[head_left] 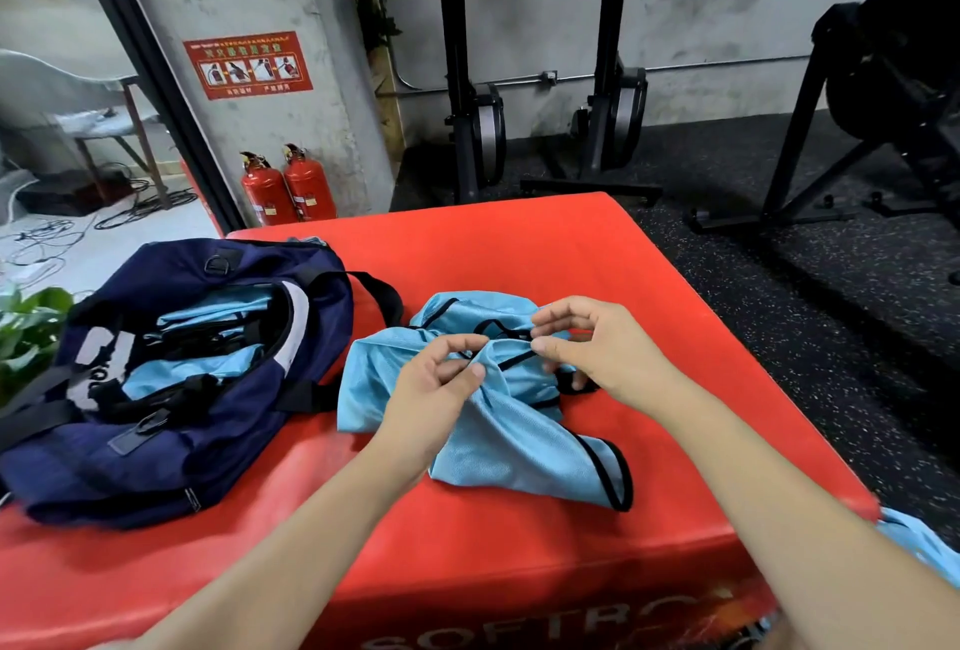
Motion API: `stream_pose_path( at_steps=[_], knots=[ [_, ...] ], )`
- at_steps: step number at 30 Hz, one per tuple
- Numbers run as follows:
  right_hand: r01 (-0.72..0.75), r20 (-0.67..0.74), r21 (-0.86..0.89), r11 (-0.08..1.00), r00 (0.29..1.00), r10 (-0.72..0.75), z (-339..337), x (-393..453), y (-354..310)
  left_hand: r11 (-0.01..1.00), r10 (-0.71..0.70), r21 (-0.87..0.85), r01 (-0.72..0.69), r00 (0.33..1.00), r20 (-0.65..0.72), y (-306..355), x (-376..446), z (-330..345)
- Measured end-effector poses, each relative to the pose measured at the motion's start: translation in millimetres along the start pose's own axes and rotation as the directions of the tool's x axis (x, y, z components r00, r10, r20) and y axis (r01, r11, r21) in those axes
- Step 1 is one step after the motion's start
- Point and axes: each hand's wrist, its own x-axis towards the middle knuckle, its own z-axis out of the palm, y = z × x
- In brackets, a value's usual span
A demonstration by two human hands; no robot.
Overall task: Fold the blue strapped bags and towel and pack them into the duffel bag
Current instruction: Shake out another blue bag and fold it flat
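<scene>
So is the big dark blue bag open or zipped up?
Open. The duffel bag gapes at the top, and light blue fabric with black straps shows inside it.

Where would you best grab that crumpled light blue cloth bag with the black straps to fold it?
Probably the light blue mesh bag by its black-trimmed top edge, from above at both corners, where the left hand and right hand already pinch it; limp cloth hangs flat from there.

Head view, downward over red mat [519,244]
</scene>
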Motion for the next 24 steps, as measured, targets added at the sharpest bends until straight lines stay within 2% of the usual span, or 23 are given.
stream_pose_path(
  at_steps=[4,7,9,12,18,24],
  knots=[
    [0.052,-0.013,-0.053,0.997,0.999,-0.053,6,-3,3,1.000,0.015,-0.014,-0.015,1.000,-0.014,0,2,-1],
    [0.122,0.049,-0.251,0.960,0.992,-0.113,9,-6,6,0.998,0.019,-0.055,-0.020,1.000,-0.014,2,2,0],
    [0.152,0.100,-0.319,0.935,0.987,-0.126,15,-9,6,0.999,0.027,-0.024,-0.027,1.000,-0.009,2,2,2],
    [0.136,0.073,-0.264,0.955,0.990,-0.121,22,-14,2,0.998,0.055,-0.003,-0.055,0.998,-0.006,3,0,5],
    [0.226,-0.055,-0.094,0.970,0.971,-0.231,20,-14,-19,0.984,0.177,0.062,-0.170,0.975,-0.135,22,3,10],
    [0.250,-0.063,-0.085,0.965,0.965,-0.255,8,-16,-53,0.953,0.292,0.122,-0.278,0.949,-0.118,63,8,4]
  ],
)
